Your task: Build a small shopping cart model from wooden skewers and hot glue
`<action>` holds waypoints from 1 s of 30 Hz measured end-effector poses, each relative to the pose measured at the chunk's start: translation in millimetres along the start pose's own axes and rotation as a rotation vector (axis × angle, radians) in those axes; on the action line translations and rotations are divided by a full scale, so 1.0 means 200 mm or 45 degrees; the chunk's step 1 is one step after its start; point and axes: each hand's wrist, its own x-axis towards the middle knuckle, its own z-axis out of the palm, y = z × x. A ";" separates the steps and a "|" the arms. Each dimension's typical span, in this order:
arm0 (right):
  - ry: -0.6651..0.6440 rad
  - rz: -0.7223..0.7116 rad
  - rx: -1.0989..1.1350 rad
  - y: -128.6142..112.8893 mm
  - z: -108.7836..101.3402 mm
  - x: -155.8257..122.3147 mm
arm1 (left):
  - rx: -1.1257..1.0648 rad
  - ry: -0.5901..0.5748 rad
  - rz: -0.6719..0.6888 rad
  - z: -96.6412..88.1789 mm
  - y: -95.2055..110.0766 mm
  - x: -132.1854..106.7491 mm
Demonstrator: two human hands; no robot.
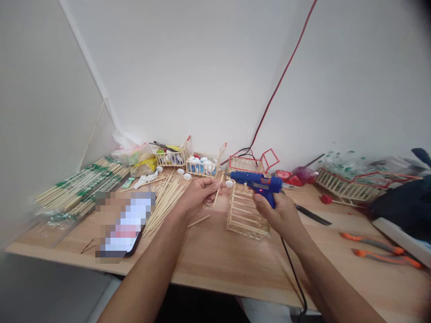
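My right hand [274,213] is closed around the handle of a blue glue gun [257,181], whose small red light glows. Its nozzle points left, close to my left hand [203,194]. Between the fingertips of that hand a thin wooden stick [220,187] is pinched, standing nearly upright. A white bottle cap [229,184] shows between the stick and the nozzle; I cannot tell whether they touch. Under the glue gun sits a slatted frame of wooden sticks [247,211]. Loose wooden sticks [164,202] lie in a pile left of my left hand.
Small stick baskets [202,167] filled with caps stand along the wall. Packs of chopsticks [84,186] and a phone [126,226] occupy the left. Orange-handled pliers [380,251] lie at right. The glue gun's black cord [292,264] hangs over the front table edge.
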 end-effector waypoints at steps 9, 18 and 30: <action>-0.006 -0.023 -0.090 0.00 0.00 0.00 | 0.014 -0.022 -0.003 -0.01 -0.01 0.00; 0.018 -0.061 -0.109 0.00 0.00 0.00 | -0.008 -0.024 -0.008 -0.01 0.00 0.00; -0.022 -0.067 -0.077 -0.03 0.00 0.01 | -0.148 0.021 0.006 0.00 0.03 -0.01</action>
